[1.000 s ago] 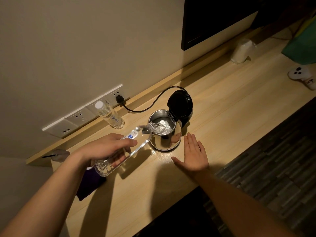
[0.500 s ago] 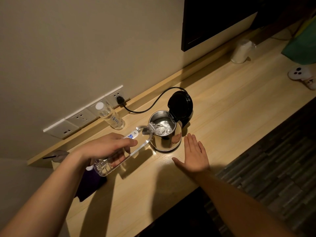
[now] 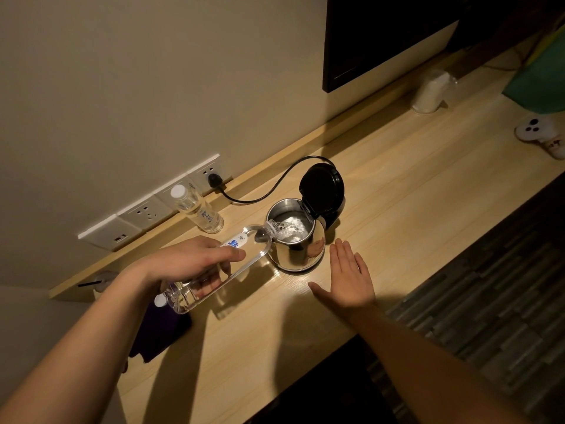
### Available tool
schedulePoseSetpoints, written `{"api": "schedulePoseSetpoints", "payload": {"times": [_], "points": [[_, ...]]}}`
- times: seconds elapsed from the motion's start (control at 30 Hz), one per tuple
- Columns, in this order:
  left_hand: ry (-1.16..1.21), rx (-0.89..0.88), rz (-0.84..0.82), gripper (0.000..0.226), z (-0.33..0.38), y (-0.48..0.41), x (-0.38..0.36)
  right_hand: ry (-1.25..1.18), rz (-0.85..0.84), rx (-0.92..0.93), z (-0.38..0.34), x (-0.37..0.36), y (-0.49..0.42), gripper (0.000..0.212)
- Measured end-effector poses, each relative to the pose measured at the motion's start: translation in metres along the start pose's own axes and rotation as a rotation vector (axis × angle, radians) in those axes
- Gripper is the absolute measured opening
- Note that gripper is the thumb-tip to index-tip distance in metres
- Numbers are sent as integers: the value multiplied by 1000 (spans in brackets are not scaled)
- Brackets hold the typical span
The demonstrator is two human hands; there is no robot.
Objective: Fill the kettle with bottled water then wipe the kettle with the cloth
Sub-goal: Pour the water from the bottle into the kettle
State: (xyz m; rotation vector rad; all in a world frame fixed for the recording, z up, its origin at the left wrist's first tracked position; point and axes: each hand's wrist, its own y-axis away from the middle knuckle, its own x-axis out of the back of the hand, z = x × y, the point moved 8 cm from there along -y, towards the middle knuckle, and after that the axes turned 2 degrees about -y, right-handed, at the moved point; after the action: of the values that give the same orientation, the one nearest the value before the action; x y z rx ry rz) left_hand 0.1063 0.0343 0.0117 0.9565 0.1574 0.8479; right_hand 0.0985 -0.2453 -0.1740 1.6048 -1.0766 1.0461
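Observation:
A steel kettle stands on the wooden counter with its black lid flipped up. My left hand grips a clear water bottle, tilted so its neck rests over the kettle's rim; water runs into the kettle. My right hand lies flat and open on the counter just right of the kettle, holding nothing. A dark purple cloth lies at the counter's left edge, partly hidden under my left forearm. A white bottle cap lies beside the bottle's base.
A second capped bottle stands by the wall sockets. The kettle's cord runs to a plug. Far right stand a wrapped cup stack, a white figurine and a green bag. A dark screen hangs above.
The bottle has stayed tilted over the kettle with water still pouring, and the level in the bottle has dropped a little. My right hand has not moved.

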Motion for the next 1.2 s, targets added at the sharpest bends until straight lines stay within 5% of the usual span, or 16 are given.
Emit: {"api": "schedulePoseSetpoints", "payload": {"times": [0.4,1.2], "points": [[-20,8,-17,114,6,-2,2,12,-3,-15,1,-3,-2,112],[-87,93,-55,94,22,4,14,-1,22,-18,0,0,1,109]]}}
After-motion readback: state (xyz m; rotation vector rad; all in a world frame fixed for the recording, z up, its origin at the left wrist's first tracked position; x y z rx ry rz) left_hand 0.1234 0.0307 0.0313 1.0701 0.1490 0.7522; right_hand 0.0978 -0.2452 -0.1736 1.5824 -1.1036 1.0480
